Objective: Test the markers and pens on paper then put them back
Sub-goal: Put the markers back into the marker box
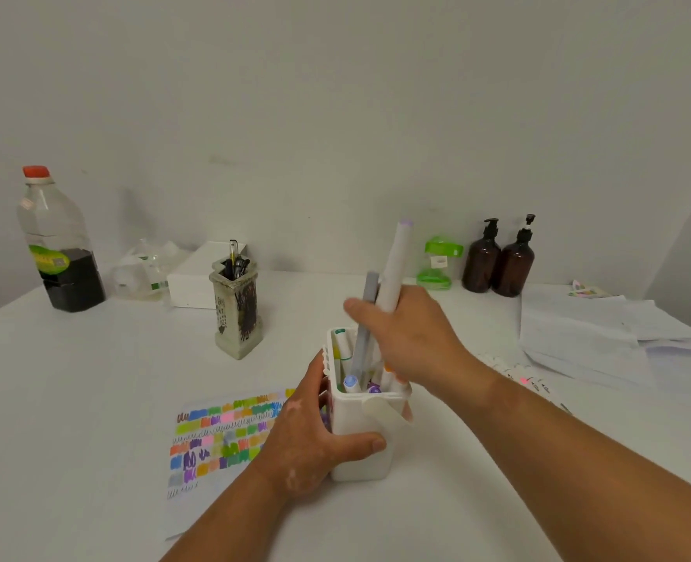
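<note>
A white marker box (pixel 362 452) stands on the table with several markers upright inside it. My left hand (pixel 315 436) grips its left side and front. Directly above the box, my right hand (pixel 410 334) holds two markers: a white marker (pixel 394 269) with a pale purple cap pointing up, and a grey marker (pixel 366 318) whose lower end reaches down into the box. Left of the box lies the test paper (pixel 218 440), covered with rows of coloured scribbles and partly hidden by my left hand.
A stone-look pen holder (pixel 238 314) with dark pens stands behind the paper. At the back are a dark-liquid bottle (pixel 62 245), a white box (pixel 195 279), a green container (pixel 439 263) and two brown pump bottles (pixel 497 261). Loose markers (pixel 526 377) and stacked papers (pixel 603 338) lie right.
</note>
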`<act>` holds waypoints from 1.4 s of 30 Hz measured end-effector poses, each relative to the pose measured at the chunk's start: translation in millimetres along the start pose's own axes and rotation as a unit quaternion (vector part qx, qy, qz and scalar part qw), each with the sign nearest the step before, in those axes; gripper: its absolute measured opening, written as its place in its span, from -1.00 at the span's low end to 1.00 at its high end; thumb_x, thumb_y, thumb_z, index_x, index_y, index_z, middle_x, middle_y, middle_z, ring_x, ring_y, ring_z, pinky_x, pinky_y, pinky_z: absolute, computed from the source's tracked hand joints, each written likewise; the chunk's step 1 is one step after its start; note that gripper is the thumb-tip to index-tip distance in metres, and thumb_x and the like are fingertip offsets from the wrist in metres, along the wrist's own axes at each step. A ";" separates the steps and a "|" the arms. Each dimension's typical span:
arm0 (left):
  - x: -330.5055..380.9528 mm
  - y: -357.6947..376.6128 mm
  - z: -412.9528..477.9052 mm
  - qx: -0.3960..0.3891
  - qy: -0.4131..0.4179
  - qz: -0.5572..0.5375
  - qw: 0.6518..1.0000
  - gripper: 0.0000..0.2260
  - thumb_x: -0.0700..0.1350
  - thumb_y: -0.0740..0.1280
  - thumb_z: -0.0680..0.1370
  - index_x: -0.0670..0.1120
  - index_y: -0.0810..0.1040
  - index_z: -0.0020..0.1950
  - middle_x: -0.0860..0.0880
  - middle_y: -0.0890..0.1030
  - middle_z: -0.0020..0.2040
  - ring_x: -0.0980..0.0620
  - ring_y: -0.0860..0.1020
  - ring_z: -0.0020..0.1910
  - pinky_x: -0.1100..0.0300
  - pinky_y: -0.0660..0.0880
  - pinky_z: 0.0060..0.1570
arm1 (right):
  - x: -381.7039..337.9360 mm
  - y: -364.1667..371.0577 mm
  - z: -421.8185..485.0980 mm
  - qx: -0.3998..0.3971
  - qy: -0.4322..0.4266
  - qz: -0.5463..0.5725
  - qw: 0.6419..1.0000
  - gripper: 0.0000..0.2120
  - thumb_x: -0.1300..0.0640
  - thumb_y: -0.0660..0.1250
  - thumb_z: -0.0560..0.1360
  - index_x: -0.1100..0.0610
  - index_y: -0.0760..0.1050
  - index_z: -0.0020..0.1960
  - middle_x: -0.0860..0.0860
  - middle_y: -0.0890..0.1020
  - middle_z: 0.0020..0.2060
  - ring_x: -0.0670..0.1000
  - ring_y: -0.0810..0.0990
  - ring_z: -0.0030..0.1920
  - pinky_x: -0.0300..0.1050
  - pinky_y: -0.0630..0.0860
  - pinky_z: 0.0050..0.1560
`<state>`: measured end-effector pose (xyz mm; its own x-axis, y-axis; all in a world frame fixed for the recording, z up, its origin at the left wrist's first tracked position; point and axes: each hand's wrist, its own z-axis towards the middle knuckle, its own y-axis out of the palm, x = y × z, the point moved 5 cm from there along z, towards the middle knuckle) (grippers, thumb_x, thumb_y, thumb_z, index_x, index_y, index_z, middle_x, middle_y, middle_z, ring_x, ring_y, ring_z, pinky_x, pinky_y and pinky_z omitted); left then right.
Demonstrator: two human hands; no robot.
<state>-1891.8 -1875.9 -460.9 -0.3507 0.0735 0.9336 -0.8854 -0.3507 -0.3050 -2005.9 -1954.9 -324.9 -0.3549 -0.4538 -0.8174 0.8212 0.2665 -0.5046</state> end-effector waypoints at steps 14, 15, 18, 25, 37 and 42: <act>2.0 4.4 1.5 -0.012 -0.013 -0.012 1.000 0.00 0.27 0.62 0.10 0.38 0.12 0.40 0.28 0.55 0.20 0.14 0.61 0.11 0.38 0.57 -0.14 | 1.9 -17.8 -3.6 -0.103 -0.036 -0.040 0.993 -0.77 -0.12 0.41 0.53 0.04 0.64 -0.12 -0.04 0.68 -0.22 -0.01 0.63 -0.19 -0.08 0.54 -0.20; 3.1 7.4 2.5 -0.015 -0.004 -0.012 1.000 -0.03 0.24 0.63 0.13 0.32 0.19 0.43 0.26 0.59 0.18 0.13 0.62 0.11 0.34 0.58 -0.13 | 1.0 -14.5 -6.2 -0.117 -0.056 -0.083 0.988 -0.75 -0.13 0.40 0.54 0.04 0.63 -0.13 -0.04 0.68 -0.21 0.00 0.62 -0.18 -0.08 0.52 -0.18; 6.1 17.5 5.5 -0.031 0.011 -0.007 0.999 -0.07 0.22 0.62 0.17 0.23 0.25 0.44 0.24 0.61 0.17 0.15 0.62 0.11 0.29 0.60 -0.06 | 5.4 -3.6 -10.1 -0.169 -0.052 -0.170 0.970 -0.77 -0.08 0.39 0.54 0.05 0.59 -0.20 -0.05 0.64 -0.25 0.01 0.58 -0.20 -0.13 0.46 -0.23; 10.4 32.9 19.3 -0.058 -0.003 0.001 0.998 0.03 0.35 0.61 0.10 0.31 0.17 0.46 0.28 0.58 0.21 0.09 0.62 0.16 0.14 0.63 0.05 | 22.0 -55.7 -4.3 -0.077 -0.045 -0.069 0.994 -0.59 -0.33 0.42 0.43 -0.16 0.59 0.19 -0.25 0.64 0.06 -0.21 0.60 0.00 -0.29 0.46 -0.10; 13.4 48.5 36.1 -0.056 0.024 -0.018 0.998 0.04 0.23 0.65 0.16 0.22 0.17 0.52 0.25 0.57 0.25 0.17 0.59 0.18 0.20 0.62 0.02 | 185.7 -102.4 -9.1 -0.074 0.171 -0.425 0.886 -0.65 -0.26 0.36 0.40 -0.02 0.40 -0.09 -0.09 0.51 -0.18 -0.02 0.48 -0.10 -0.09 0.35 -0.28; 8.1 45.7 34.4 -0.048 0.011 -0.018 0.999 0.10 0.30 0.63 0.12 0.23 0.14 0.54 0.26 0.55 0.27 0.13 0.59 0.19 0.16 0.63 0.06 | 200.3 -86.3 -2.1 -0.088 0.187 -0.416 0.885 -0.54 -0.22 0.27 0.37 0.00 0.54 0.16 -0.13 0.70 0.07 -0.03 0.53 0.21 -0.13 0.39 -0.10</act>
<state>-1924.6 -1923.5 -460.8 -0.3248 0.1059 0.9398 -0.9221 -0.2563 -0.2898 -2148.8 -2067.1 -445.7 -0.9548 -0.2502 -0.1602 0.1347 0.1159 -0.9841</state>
